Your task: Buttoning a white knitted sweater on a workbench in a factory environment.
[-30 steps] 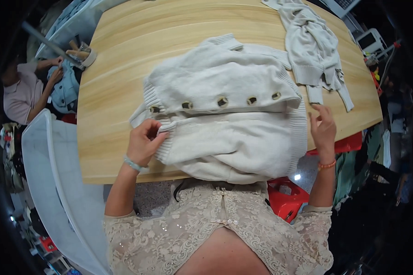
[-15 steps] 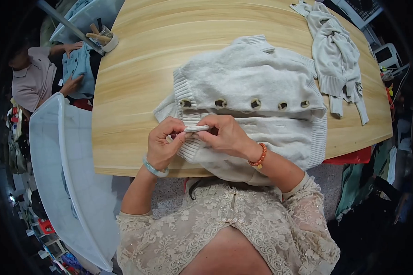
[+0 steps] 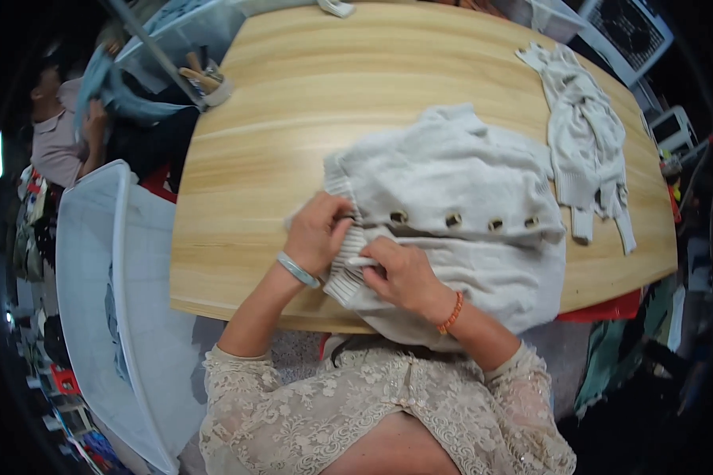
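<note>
A pale grey knitted cardigan point(image 3: 459, 174) lies sideways on the wooden table point(image 3: 269, 119), its ribbed hem toward the left. Dark toggle-like buttons point(image 3: 453, 220) run along one front edge; the other front edge lies nearer me. My left hand point(image 3: 318, 235), with a pale bangle, is closed on the hem at the buttoned edge, thumb and fingertips pinching there. It covers the button at that end. My right hand point(image 3: 404, 273), with an orange bead bracelet, pinches the corner of the nearer edge at the ribbing. A small gap separates the hands.
A second pale knit garment point(image 3: 586, 134) lies bunched at the table's right. A cup of tools point(image 3: 215, 93) stands by a metal pole at the far left corner. Left of the table is a large white bin point(image 3: 127, 261). Beyond it a seated co-worker point(image 3: 59, 142) handles a blue garment.
My hands have come apart from their shared pinch; the left moved up to the buttoned edge, the right stayed on the nearer edge. The co-worker raised the blue garment. The view shifted.
</note>
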Tool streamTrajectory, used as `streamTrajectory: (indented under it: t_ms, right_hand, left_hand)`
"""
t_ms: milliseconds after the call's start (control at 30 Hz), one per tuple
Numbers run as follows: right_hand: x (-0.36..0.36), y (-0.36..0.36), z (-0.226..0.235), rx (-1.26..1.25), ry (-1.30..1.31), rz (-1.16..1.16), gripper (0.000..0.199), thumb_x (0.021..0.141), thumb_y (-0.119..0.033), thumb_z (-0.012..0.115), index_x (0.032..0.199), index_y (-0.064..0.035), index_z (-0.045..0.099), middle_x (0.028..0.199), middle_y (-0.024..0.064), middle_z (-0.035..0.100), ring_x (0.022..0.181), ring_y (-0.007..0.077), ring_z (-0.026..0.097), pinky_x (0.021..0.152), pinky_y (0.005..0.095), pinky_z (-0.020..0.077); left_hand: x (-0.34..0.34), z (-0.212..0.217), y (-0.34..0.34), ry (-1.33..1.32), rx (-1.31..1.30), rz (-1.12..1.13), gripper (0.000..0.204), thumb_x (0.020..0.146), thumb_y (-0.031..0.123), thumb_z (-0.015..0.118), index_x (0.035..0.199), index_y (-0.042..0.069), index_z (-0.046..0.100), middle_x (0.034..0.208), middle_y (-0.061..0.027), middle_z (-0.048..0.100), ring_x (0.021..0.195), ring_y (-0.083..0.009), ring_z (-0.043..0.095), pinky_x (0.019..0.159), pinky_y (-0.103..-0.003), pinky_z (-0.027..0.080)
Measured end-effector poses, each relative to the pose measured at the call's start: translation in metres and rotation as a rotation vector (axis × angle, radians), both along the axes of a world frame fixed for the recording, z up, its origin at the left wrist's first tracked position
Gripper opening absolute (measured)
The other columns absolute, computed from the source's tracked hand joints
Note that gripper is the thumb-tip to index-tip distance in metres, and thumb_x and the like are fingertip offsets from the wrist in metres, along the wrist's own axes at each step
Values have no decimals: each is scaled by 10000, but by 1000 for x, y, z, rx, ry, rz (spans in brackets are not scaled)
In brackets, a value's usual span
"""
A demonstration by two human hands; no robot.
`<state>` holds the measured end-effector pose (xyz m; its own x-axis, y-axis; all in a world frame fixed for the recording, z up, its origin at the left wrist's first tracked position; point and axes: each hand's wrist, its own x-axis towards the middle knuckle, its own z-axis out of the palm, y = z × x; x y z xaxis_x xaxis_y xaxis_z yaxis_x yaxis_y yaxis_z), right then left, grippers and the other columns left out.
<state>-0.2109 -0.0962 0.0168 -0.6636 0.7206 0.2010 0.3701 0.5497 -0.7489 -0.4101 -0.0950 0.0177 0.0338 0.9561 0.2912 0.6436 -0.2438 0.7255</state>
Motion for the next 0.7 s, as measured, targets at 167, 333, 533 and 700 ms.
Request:
streamTrajectory:
  t_ms: [167,333,533,700]
  right_hand:
    - [5,-4,7,131,6,-84,263,759,-62,669,996,-59,554,900,129,562,740,338,614,614,414,499]
    - [3,-6,15,127,126,-173,500,753,-46,673,1214,-20,484,911,151,561,724,331,613,631,410,510]
    - [11,-1,14,220,-33,-136,491,750,-81,690,1192,4,495,928,164,555,743,336,615,638,402,517]
    - [16,4,11,125,85,-111,451,738,-26,671,1166,12,531,897,167,571,738,327,608,637,386,511]
  left_hand:
    - [14,2,-10,-699,-457,-131,107,840,77,706,899,-9,679,781,-24,680,680,-64,600,606,-227,486]
    - [17,2,-15,-851,-471,-121,108,889,85,690,926,-17,683,782,8,659,705,-31,576,613,-184,474]
    - [12,16,-17,-710,-513,-253,236,871,95,712,1073,-15,659,873,-1,656,775,-53,588,685,-211,499]
    - [13,18,-33,-260,-142,-329,388,811,-2,679,1195,32,632,981,-98,640,879,-191,620,779,-295,495]
